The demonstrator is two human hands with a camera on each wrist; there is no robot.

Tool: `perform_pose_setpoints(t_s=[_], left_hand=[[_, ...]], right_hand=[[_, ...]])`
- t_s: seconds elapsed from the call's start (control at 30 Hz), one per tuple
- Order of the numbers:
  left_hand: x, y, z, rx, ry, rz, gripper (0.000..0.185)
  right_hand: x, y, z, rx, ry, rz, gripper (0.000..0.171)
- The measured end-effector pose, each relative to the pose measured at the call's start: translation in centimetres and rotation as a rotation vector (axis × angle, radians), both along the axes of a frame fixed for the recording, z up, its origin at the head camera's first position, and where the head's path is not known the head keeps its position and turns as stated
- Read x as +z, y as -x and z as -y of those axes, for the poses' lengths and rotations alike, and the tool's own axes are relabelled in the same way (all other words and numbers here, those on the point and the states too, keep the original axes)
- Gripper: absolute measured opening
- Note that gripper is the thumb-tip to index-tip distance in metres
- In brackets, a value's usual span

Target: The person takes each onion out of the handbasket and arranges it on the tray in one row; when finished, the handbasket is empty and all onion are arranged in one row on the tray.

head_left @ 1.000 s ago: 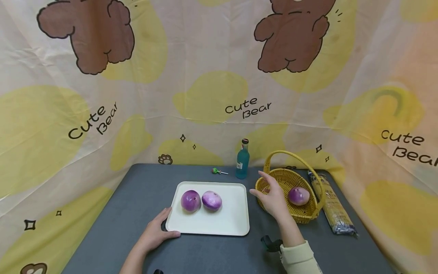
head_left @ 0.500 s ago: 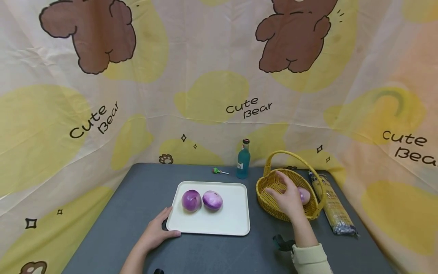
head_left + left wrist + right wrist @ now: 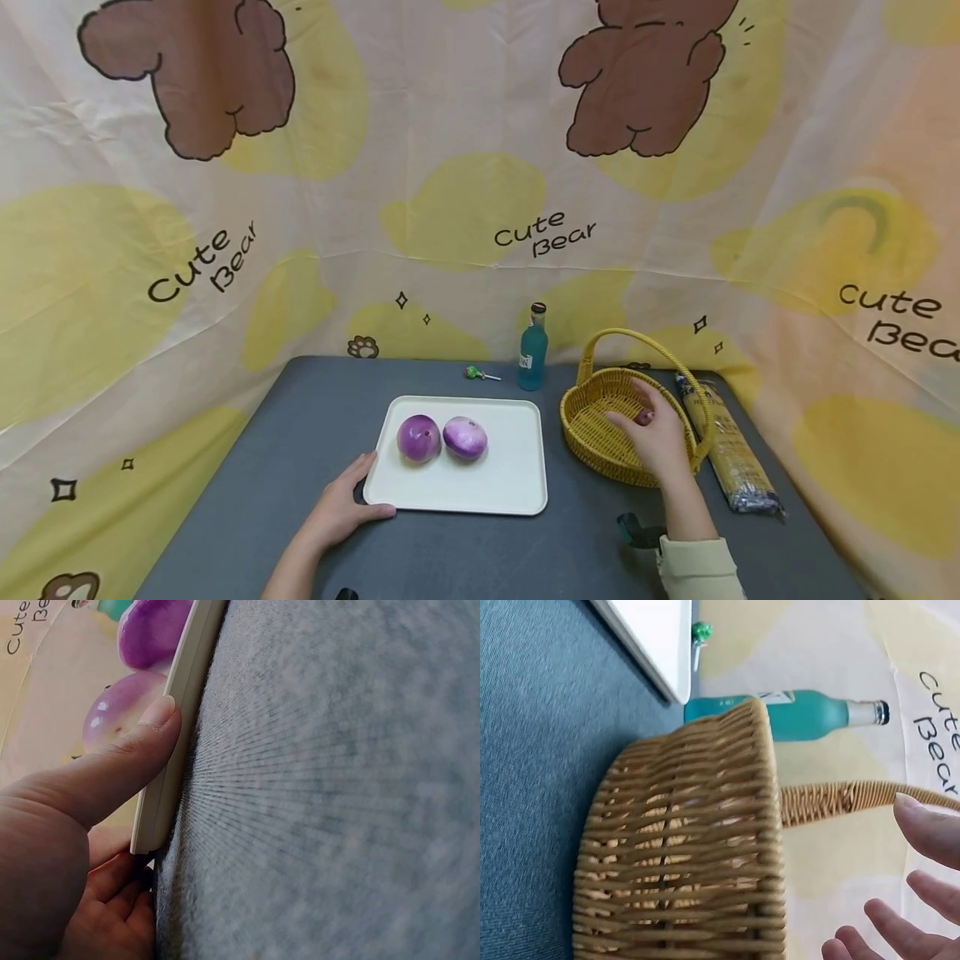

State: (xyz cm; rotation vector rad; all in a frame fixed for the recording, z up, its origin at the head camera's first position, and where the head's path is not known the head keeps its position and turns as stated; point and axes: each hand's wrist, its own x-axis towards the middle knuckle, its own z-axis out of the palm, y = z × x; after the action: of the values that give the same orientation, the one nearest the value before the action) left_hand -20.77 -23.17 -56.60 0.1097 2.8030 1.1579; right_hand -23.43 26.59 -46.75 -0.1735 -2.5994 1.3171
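Observation:
My left hand [image 3: 339,508] holds the near left corner of a white tray [image 3: 510,492], thumb on its front rim and fingers along its left side. On the tray sit two shiny purple onions, a rounder one [image 3: 418,439] on the left and a flatter, paler one [image 3: 465,439] beside it. My right hand [image 3: 663,437] is over the right part of a yellow wicker basket [image 3: 592,446], thumb and fingers spread apart. A third purple onion [image 3: 643,417] in the basket is mostly hidden behind that hand. In the right wrist view the fingers [image 3: 900,926] look spread above the basket rim.
Behind the tray stand a blue-green bottle [image 3: 533,350] and a green-wrapped lollipop [image 3: 480,374]. The basket's tall handle [image 3: 651,337] arches over its opening. A long printed plastic packet [image 3: 735,458] lies right of the basket on the dark grey table [image 3: 247,467].
My right hand has moved right, from the basket's left rim to over the onion inside, now covering most of it. My left hand and the tray stay put.

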Motion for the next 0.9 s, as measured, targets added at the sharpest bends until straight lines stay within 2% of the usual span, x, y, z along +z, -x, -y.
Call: perform_pose_setpoints(t_s=[0.3,0.57,0.9], left_hand=[[0.1,0.1,0.0,0.009,-0.015,0.027,0.113],[0.1,0.0,0.0,0.003,-0.012,0.022,0.112],[0.0,0.0,0.0,0.007,-0.011,0.020,0.112]], right_hand=[[-0.8,0.4,-0.9,-0.112,-0.070,-0.015,0.071],[-1.8,0.7,-1.5,-0.144,-0.066,-0.012,0.072],[-3.5,1.8,-1.7,-0.182,-0.198,0.133,0.073]])
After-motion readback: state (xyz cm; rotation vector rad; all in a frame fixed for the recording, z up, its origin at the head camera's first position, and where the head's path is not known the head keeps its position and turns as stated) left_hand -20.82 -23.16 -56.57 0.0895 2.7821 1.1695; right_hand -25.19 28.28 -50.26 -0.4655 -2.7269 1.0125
